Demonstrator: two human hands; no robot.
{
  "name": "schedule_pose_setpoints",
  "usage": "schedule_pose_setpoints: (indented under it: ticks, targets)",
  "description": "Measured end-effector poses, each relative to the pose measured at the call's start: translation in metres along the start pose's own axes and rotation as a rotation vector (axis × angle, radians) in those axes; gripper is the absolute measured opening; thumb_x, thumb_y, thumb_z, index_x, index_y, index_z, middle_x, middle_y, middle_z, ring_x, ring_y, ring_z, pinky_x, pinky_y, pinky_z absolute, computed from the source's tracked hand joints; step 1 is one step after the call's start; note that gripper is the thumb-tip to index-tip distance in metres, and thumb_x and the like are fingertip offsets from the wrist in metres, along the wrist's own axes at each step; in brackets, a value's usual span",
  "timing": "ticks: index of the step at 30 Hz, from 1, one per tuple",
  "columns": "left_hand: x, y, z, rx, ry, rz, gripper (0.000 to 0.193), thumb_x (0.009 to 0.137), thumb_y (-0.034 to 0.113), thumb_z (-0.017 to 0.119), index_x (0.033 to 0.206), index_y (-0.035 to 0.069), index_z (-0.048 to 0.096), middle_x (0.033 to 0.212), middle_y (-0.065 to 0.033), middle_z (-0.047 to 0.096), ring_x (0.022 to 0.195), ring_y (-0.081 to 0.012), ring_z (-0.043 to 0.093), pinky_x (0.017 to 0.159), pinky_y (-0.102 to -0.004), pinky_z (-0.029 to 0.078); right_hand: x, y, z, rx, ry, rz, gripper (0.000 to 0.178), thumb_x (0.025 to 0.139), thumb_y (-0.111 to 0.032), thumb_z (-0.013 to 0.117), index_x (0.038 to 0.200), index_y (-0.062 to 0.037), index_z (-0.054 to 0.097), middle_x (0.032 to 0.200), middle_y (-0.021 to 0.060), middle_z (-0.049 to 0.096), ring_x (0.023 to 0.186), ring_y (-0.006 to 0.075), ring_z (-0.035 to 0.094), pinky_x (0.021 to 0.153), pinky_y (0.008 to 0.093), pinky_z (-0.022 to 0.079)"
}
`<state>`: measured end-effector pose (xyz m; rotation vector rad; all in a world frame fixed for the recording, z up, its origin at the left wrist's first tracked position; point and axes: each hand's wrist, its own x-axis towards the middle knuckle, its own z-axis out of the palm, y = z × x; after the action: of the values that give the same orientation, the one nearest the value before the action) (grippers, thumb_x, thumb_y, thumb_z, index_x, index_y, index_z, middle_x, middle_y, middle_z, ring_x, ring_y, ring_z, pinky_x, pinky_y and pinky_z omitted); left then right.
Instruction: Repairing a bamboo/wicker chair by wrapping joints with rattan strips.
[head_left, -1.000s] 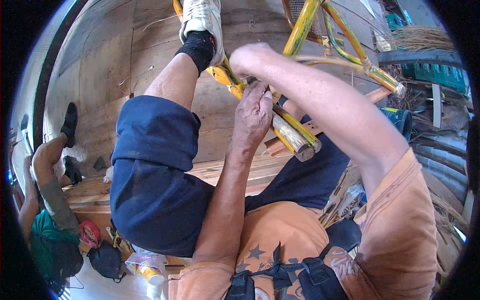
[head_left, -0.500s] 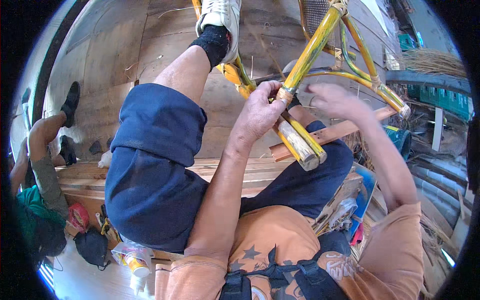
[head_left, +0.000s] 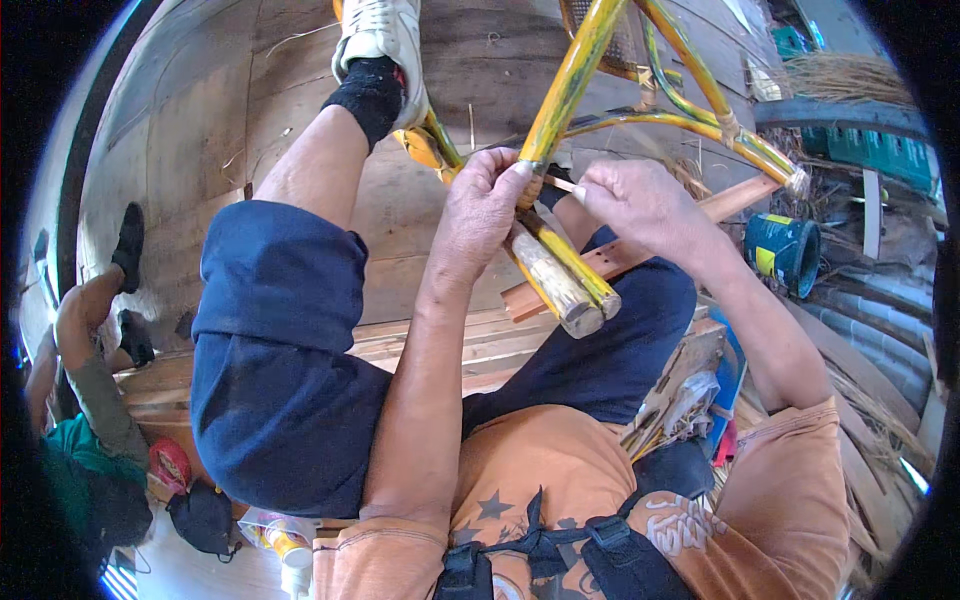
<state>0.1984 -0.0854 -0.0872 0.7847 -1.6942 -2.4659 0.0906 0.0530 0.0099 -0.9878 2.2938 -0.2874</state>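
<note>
A yellow-green rattan frame (head_left: 570, 85), with poles joined at an angle, stands in front of me. At one joint, a strip binding (head_left: 530, 190) wraps round two poles whose cut ends (head_left: 580, 318) point at me. My left hand (head_left: 478, 212) is closed round this joint, thumb pressed on the pole near the binding. Just right of it, my right hand (head_left: 640, 205) pinches a thin pale rattan strip (head_left: 563, 184) that runs to the binding. Part of the wrap is hidden behind my left fingers.
A reddish wooden slat (head_left: 735, 200) lies across under the poles, near my right knee. At the right are a dark green bucket (head_left: 782, 255) and a bundle of thin strips (head_left: 850, 78). Another person's legs (head_left: 85, 305) show at the left. Planks (head_left: 440, 350) lie beneath me.
My right hand, blurred before and a little apart from the pole, now holds the thin strip taut beside the joint. In the picture the frame and my left hand have shifted left.
</note>
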Motion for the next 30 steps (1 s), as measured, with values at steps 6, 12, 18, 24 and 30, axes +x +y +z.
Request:
schedule_pose_setpoints:
  ticks: [6,12,18,24,30]
  targets:
    - [0.001,-0.001,0.002,-0.014,0.001,0.027,0.028,0.096,0.019,0.054,0.114,-0.002,0.058,0.097,-0.0039,0.062,0.087,-0.0085,0.056,0.080,-0.0241,0.046,-0.004,0.006,0.008,-0.060,0.201,-0.218,0.021,0.087,-0.023,0.054,0.083,-0.0040,0.063,0.073,0.0204,0.063,0.070,0.0396,0.063,0.064,0.0507,0.049]
    - [-0.004,-0.002,0.003,0.006,0.050,0.033,0.035,0.097,0.027,0.052,0.115,-0.002,0.061,0.095,-0.0040,0.063,0.088,-0.0091,0.057,0.079,-0.0246,0.047,-0.014,0.020,0.008,-0.141,0.173,-0.192,0.019,0.091,-0.022,0.054,0.085,-0.0035,0.057,0.073,0.0204,0.059,0.071,0.0408,0.060,0.062,0.0483,0.047]
    - [-0.005,-0.012,-0.002,-0.275,0.080,0.004,0.053,0.103,0.040,0.032,0.124,-0.004,0.053,0.116,-0.0123,0.060,0.107,-0.0195,0.056,0.097,-0.0326,0.040,-0.012,0.006,0.009,-0.205,0.223,-0.244,0.016,0.090,-0.019,0.055,0.081,-0.0057,0.055,0.068,0.0187,0.061,0.065,0.0382,0.062,0.059,0.0472,0.049]
    - [0.004,-0.029,-0.002,-0.173,0.085,0.188,0.041,0.103,0.029,0.033,0.117,-0.002,0.057,0.110,-0.0110,0.060,0.104,-0.0186,0.056,0.094,-0.0338,0.042,-0.084,0.028,-0.033,-0.158,0.771,-0.296,0.014,0.089,-0.013,0.060,0.098,-0.0021,0.062,0.083,0.0132,0.063,0.076,0.0220,0.063,0.067,0.0319,0.051]
    - [0.040,-0.045,-0.040,-0.344,-0.063,0.013,0.089,0.091,0.072,0.026,0.128,-0.006,0.047,0.120,-0.0155,0.058,0.108,-0.0258,0.055,0.096,-0.0365,0.042,-0.262,0.153,0.035,0.684,1.169,0.592,0.019,0.096,-0.012,0.055,0.111,-0.0035,0.062,0.090,0.0014,0.065,0.082,0.0085,0.061,0.074,0.0239,0.050]
